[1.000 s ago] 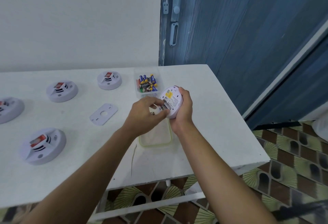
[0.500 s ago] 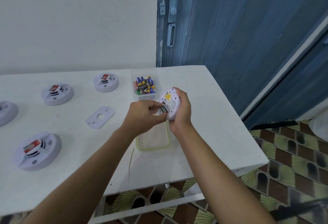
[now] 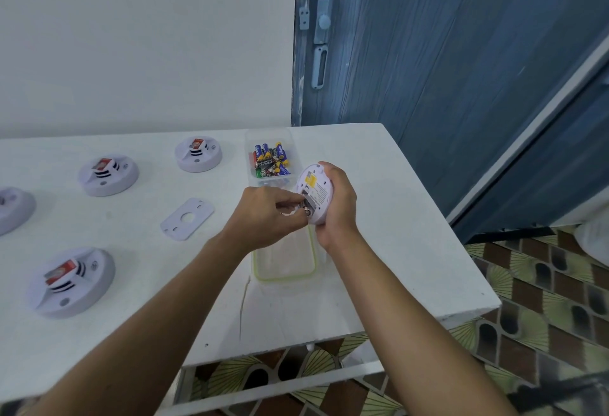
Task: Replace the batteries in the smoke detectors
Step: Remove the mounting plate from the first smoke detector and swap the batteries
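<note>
My right hand [image 3: 339,204] grips a round white smoke detector [image 3: 314,190] above the table, its back with a yellow label turned toward me. My left hand [image 3: 267,214] pinches a battery [image 3: 304,210] at the detector's open battery bay, its metal end showing between my fingertips. A clear tub of batteries [image 3: 271,160] stands just behind the hands. A clear lid with a yellow-green rim [image 3: 285,259] lies under my wrists. The detector's white mounting plate [image 3: 187,218] lies flat to the left.
Several more white smoke detectors sit on the white table [image 3: 412,251]: one at the back [image 3: 197,154], one left of it [image 3: 108,174], one near the front left [image 3: 71,282], one cut off at the left edge [image 3: 13,209]. The table ends close on my right beside a blue door [image 3: 428,53].
My left hand's fingers have shifted at the battery bay, and the battery's metal end now shows between them. The view has drifted slightly; the right hand keeps its hold.
</note>
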`<state>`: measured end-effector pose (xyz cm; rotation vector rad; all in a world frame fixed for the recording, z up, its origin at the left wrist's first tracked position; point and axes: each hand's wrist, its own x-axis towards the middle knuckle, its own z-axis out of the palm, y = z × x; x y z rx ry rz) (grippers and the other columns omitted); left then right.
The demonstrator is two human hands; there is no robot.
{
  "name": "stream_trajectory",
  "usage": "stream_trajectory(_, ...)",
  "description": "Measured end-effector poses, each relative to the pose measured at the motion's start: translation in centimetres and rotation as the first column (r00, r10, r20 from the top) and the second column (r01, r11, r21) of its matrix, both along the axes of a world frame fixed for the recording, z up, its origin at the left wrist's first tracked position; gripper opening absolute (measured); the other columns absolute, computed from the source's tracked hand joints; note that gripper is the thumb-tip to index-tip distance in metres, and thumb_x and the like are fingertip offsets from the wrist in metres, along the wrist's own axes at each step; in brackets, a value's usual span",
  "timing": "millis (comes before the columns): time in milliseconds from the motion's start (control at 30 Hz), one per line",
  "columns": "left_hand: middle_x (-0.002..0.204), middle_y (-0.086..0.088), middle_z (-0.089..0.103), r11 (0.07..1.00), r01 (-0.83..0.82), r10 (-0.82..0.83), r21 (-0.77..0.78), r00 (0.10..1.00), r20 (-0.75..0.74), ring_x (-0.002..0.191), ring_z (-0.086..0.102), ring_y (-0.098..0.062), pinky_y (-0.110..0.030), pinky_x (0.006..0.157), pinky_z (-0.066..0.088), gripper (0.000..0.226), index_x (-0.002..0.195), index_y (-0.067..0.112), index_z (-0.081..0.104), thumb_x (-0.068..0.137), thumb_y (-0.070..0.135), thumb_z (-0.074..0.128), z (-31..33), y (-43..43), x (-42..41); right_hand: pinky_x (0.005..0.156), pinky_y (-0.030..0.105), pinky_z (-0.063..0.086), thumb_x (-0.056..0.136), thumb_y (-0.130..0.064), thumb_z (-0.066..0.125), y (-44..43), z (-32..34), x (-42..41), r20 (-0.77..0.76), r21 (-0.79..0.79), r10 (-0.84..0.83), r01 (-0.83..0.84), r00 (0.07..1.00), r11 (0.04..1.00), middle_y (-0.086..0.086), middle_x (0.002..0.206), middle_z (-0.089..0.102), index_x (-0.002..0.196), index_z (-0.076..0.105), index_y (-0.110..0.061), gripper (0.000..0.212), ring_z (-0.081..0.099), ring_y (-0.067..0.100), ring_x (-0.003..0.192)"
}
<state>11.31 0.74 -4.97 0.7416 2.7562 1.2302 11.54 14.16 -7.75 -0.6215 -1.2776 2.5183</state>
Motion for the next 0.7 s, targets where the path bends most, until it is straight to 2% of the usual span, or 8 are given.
stream_trajectory(133, 0.102, 0.003, 0.072, 0.994, 0.083, -0.086, -0.074, 0.996, -0.036, 0.088, 0.064, -0.01, -0.031, 0.082, 0.053, 0.044, 0.111, 0.025, 0.073, 0.083, 0.048, 0.048, -0.6, 0.1, -0.2, 0.078, 0.038, 0.051, 0.062, -0.04, 0.07, 0.2, 0.0, 0.0, -0.018, 0.056, -0.076, 0.077, 0.997, 0.995, 0.002, 0.105, 0.067, 0.091, 0.072, -0.023, 0.034, 0.063, 0.027, 0.103)
stream_trajectory(200, 0.096, 0.006, 0.069, 0.994, 0.099, -0.099, -0.045, 0.995, 0.006, 0.087, 0.06, -0.005, -0.021, 0.08, 0.049, 0.03, 0.108, 0.031, 0.073, 0.092, 0.046, 0.053, -0.7, 0.2, -0.1, 0.078, 0.04, 0.053, 0.07, -0.034, 0.067, 0.3, 0.1, 0.1, -0.034, 0.07, -0.108, 0.11, 0.994, 0.991, 0.0, 0.104, 0.067, 0.09, 0.072, -0.023, 0.024, 0.064, 0.026, 0.103)
stream_trajectory(300, 0.084, 0.011, 0.072, 0.994, 0.028, -0.051, 0.104, 0.974, 0.221, 0.077, 0.065, -0.002, -0.011, 0.073, 0.047, 0.023, 0.105, 0.033, 0.072, 0.084, 0.043, 0.07, -0.2, 0.6, 0.0, 0.093, 0.049, 0.052, 0.073, -0.032, 0.066, 0.3, 0.1, 0.1, -0.058, 0.095, -0.12, 0.125, 0.991, 0.988, -0.003, 0.102, 0.068, 0.088, 0.072, -0.024, 0.018, 0.063, 0.028, 0.111)
stream_trajectory(400, 0.082, -0.002, 0.075, 0.952, -0.059, -0.094, 0.299, 0.877, 0.47, 0.077, 0.073, -0.019, -0.027, 0.079, 0.058, 0.032, 0.109, 0.017, 0.069, 0.079, 0.019, 0.079, -0.1, 0.3, -0.4, 0.093, 0.047, 0.051, 0.073, -0.032, 0.066, 0.2, 0.0, 0.2, -0.052, 0.076, -0.115, 0.119, 0.992, 0.99, -0.001, 0.104, 0.068, 0.091, 0.072, -0.022, 0.022, 0.063, 0.027, 0.11)
stream_trajectory(500, 0.081, -0.009, 0.071, 0.932, -0.101, -0.111, 0.348, 0.835, 0.539, 0.078, 0.072, -0.025, -0.032, 0.079, 0.059, 0.035, 0.117, 0.004, 0.063, 0.083, -0.002, 0.068, -0.2, -0.5, -1.2, 0.092, 0.042, 0.05, 0.071, -0.034, 0.066, 0.6, 0.0, 0.2, -0.05, 0.026, -0.126, 0.128, 0.991, 0.991, 0.002, 0.106, 0.066, 0.095, 0.071, -0.02, 0.028, 0.061, 0.023, 0.104)
stream_trajectory(567, 0.085, -0.004, 0.07, 0.956, -0.144, -0.001, 0.255, 0.869, 0.495, 0.079, 0.072, -0.021, -0.025, 0.076, 0.056, 0.031, 0.113, 0.009, 0.066, 0.083, 0.0, 0.064, -0.3, -1.1, -1.8, 0.089, 0.04, 0.051, 0.071, -0.035, 0.066, 0.8, 0.1, 0.2, -0.037, 0.019, -0.124, 0.125, 0.992, 0.992, 0.002, 0.108, 0.067, 0.096, 0.071, -0.021, 0.03, 0.062, 0.022, 0.104)
stream_trajectory(633, 0.092, 0.005, 0.069, 0.992, -0.127, 0.119, 0.01, 0.952, 0.281, 0.086, 0.067, -0.015, -0.019, 0.074, 0.046, 0.027, 0.106, 0.02, 0.07, 0.083, 0.009, 0.063, -0.6, -1.7, -2.5, 0.084, 0.037, 0.051, 0.071, -0.037, 0.065, 1.0, 0.2, 0.3, -0.019, 0.008, -0.114, 0.115, 0.993, 0.993, 0.0, 0.108, 0.067, 0.097, 0.071, -0.023, 0.03, 0.062, 0.022, 0.103)
stream_trajectory(700, 0.1, 0.005, 0.07, 0.98, -0.065, 0.083, -0.186, 0.993, 0.087, 0.092, 0.062, -0.016, -0.02, 0.076, 0.039, 0.026, 0.108, 0.022, 0.07, 0.084, 0.013, 0.062, -1.1, -2.1, -3.0, 0.079, 0.034, 0.051, 0.071, -0.039, 0.065, 1.1, 0.1, 0.5, 0.007, -0.003, -0.105, 0.105, 0.994, 0.995, 0.0, 0.107, 0.066, 0.098, 0.071, -0.024, 0.032, 0.062, 0.021, 0.101)
